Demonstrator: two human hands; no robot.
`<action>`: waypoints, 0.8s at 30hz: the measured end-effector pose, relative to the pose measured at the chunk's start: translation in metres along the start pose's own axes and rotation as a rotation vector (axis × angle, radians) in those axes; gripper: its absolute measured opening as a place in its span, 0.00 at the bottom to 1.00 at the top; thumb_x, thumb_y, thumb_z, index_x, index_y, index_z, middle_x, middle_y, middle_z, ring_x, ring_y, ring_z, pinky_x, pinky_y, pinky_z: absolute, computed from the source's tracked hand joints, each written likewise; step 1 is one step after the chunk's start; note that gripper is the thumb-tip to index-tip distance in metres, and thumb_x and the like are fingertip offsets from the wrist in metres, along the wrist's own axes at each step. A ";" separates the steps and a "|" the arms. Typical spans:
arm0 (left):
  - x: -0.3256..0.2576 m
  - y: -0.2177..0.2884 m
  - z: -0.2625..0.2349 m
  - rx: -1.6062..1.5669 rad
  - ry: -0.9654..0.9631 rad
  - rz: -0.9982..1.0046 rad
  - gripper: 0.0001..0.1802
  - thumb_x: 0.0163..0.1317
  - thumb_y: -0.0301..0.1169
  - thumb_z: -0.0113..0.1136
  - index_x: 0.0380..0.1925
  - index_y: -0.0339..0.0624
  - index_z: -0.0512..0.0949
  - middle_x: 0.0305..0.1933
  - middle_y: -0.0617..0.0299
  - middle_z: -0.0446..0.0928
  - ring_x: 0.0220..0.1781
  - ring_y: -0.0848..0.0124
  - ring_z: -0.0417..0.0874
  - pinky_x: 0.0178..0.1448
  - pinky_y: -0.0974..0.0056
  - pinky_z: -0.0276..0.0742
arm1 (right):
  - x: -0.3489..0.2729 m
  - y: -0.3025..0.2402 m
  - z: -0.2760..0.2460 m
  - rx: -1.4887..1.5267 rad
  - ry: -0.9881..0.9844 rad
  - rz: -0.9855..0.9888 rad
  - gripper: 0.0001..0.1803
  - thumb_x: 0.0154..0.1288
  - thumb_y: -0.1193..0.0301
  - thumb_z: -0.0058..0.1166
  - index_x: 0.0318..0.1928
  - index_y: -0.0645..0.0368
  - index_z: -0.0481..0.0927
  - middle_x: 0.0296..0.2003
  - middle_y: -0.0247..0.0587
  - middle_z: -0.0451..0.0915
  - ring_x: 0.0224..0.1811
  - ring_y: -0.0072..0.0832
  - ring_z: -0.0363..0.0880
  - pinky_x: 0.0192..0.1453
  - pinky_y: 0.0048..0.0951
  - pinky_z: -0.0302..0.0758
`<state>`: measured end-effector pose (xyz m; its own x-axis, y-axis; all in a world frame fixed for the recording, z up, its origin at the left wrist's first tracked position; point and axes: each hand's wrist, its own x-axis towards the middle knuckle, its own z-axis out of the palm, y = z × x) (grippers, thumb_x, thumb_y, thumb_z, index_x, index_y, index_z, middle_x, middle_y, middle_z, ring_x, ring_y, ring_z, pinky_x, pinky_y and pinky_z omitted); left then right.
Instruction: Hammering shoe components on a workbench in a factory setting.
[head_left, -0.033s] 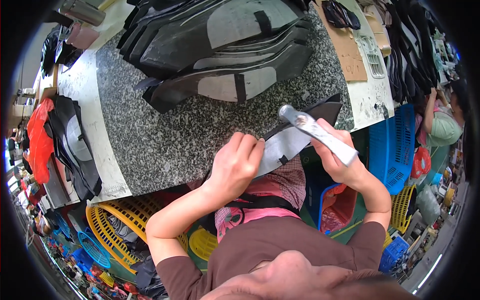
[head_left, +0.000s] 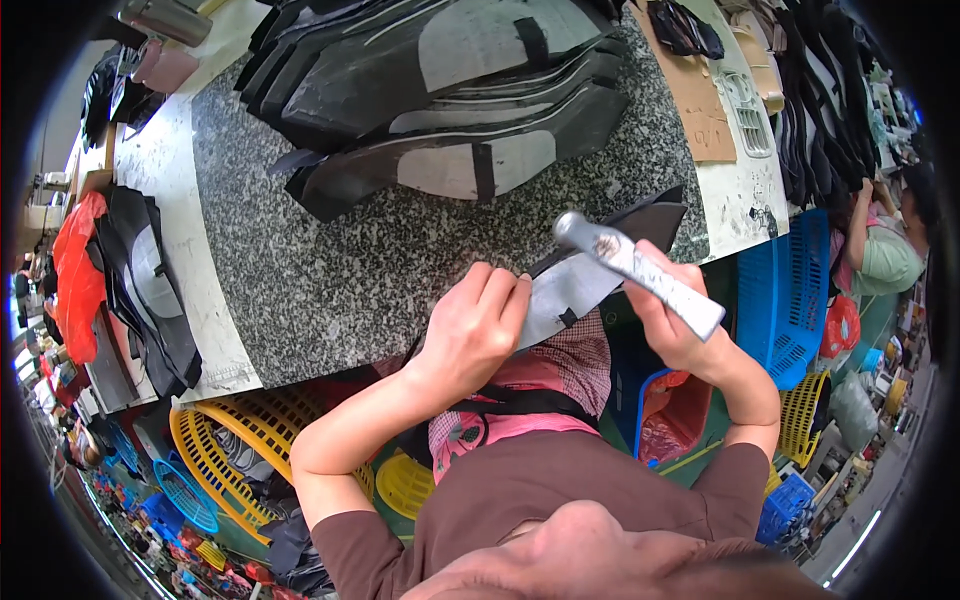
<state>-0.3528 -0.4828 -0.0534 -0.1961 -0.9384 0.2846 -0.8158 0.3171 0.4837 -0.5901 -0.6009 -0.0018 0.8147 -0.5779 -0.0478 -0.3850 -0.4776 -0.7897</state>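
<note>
A black, leather-like cut piece with a light grey patch (head_left: 556, 302) lies along the near edge of the granite slab (head_left: 330, 290), its grey part hanging over the edge. My left hand (head_left: 474, 318) pinches its left end, fingers curled at the folded black edge. In my right hand (head_left: 668, 315) is a hammer (head_left: 640, 268), gripped by its pale, worn handle. The hammer's metal head points up and left over the piece's black edge; whether it touches cannot be seen. Farther back on the slab sits a stack of similar black pieces (head_left: 350, 185) with grey patches.
Brown cardboard (head_left: 697, 115) and a white plastic tray (head_left: 747, 115) lie at the far right. More black pieces and a red bag (head_left: 80, 280) hang at the left edge. Yellow (head_left: 215, 450) and blue baskets (head_left: 775, 300) stand below the table. Another person (head_left: 885, 255) is at the right.
The hammer has shifted and tilted very slightly, its handle end moving a little right and down. My left hand and the piece stay nearly in place.
</note>
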 end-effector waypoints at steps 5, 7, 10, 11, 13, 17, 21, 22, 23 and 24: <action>-0.015 -0.015 -0.005 -0.240 0.030 -0.168 0.18 0.49 0.18 0.68 0.43 0.35 0.86 0.37 0.55 0.80 0.38 0.57 0.81 0.40 0.57 0.81 | -0.003 0.004 0.025 0.050 -0.123 0.154 0.09 0.66 0.78 0.58 0.46 0.61 0.76 0.26 0.58 0.81 0.32 0.62 0.82 0.36 0.53 0.78; -0.021 -0.010 -0.008 -0.143 0.002 -0.099 0.18 0.49 0.17 0.67 0.43 0.34 0.85 0.38 0.54 0.80 0.39 0.56 0.81 0.40 0.57 0.81 | 0.006 -0.002 0.018 0.086 -0.103 0.263 0.04 0.72 0.77 0.55 0.44 0.61 0.76 0.24 0.53 0.79 0.27 0.56 0.80 0.32 0.44 0.77; -0.026 -0.006 -0.005 0.093 0.000 0.048 0.18 0.50 0.22 0.64 0.44 0.29 0.84 0.36 0.56 0.76 0.38 0.61 0.79 0.39 0.61 0.78 | 0.005 -0.018 0.016 0.178 -0.031 0.207 0.07 0.76 0.75 0.55 0.49 0.64 0.80 0.25 0.50 0.79 0.25 0.46 0.81 0.32 0.37 0.76; -0.028 -0.007 -0.002 0.234 0.015 0.154 0.18 0.51 0.25 0.63 0.43 0.26 0.83 0.33 0.58 0.73 0.37 0.64 0.77 0.38 0.64 0.75 | 0.005 -0.026 0.017 0.237 0.049 0.174 0.04 0.75 0.75 0.53 0.45 0.62 0.77 0.23 0.50 0.78 0.24 0.49 0.80 0.31 0.35 0.75; -0.031 -0.010 -0.001 0.266 0.042 0.170 0.17 0.52 0.28 0.64 0.42 0.30 0.84 0.32 0.61 0.73 0.37 0.66 0.76 0.37 0.64 0.71 | 0.002 -0.013 0.033 0.011 -0.237 0.238 0.08 0.71 0.74 0.55 0.48 0.63 0.78 0.29 0.60 0.82 0.35 0.63 0.82 0.37 0.47 0.80; -0.038 -0.009 -0.017 0.053 0.036 -0.169 0.07 0.55 0.28 0.70 0.35 0.43 0.85 0.36 0.64 0.82 0.39 0.63 0.79 0.41 0.58 0.73 | 0.023 -0.019 0.030 0.114 -0.145 0.242 0.08 0.74 0.74 0.56 0.49 0.63 0.80 0.27 0.55 0.81 0.35 0.61 0.84 0.37 0.47 0.79; -0.047 -0.005 -0.014 0.167 0.038 -0.020 0.09 0.56 0.27 0.68 0.38 0.38 0.85 0.36 0.63 0.80 0.39 0.65 0.79 0.40 0.60 0.71 | 0.021 -0.028 0.021 -0.017 0.060 -0.072 0.09 0.67 0.82 0.58 0.47 0.65 0.79 0.33 0.52 0.74 0.30 0.54 0.82 0.34 0.40 0.78; -0.046 -0.007 -0.010 0.213 0.092 0.042 0.08 0.54 0.27 0.66 0.35 0.37 0.84 0.33 0.63 0.76 0.38 0.66 0.77 0.38 0.62 0.70 | 0.016 -0.025 0.029 0.051 0.007 -0.092 0.10 0.66 0.82 0.59 0.47 0.64 0.79 0.32 0.53 0.75 0.31 0.55 0.82 0.35 0.42 0.78; -0.045 -0.008 -0.008 0.259 0.146 0.105 0.07 0.53 0.27 0.65 0.32 0.36 0.83 0.31 0.63 0.73 0.36 0.67 0.76 0.37 0.64 0.68 | 0.013 -0.024 0.034 0.118 -0.047 -0.111 0.10 0.64 0.82 0.60 0.46 0.63 0.79 0.32 0.53 0.77 0.32 0.56 0.83 0.35 0.43 0.78; -0.046 -0.009 -0.010 0.244 0.132 0.118 0.07 0.53 0.26 0.64 0.32 0.36 0.83 0.30 0.63 0.73 0.35 0.68 0.76 0.36 0.65 0.70 | 0.010 -0.027 0.037 0.171 -0.209 0.108 0.11 0.63 0.82 0.59 0.46 0.62 0.79 0.32 0.55 0.80 0.34 0.58 0.83 0.37 0.46 0.79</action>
<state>-0.3308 -0.4411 -0.0625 -0.2375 -0.8661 0.4399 -0.9013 0.3654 0.2327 -0.5556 -0.5691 -0.0034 0.8518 -0.4614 -0.2480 -0.4098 -0.2920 -0.8642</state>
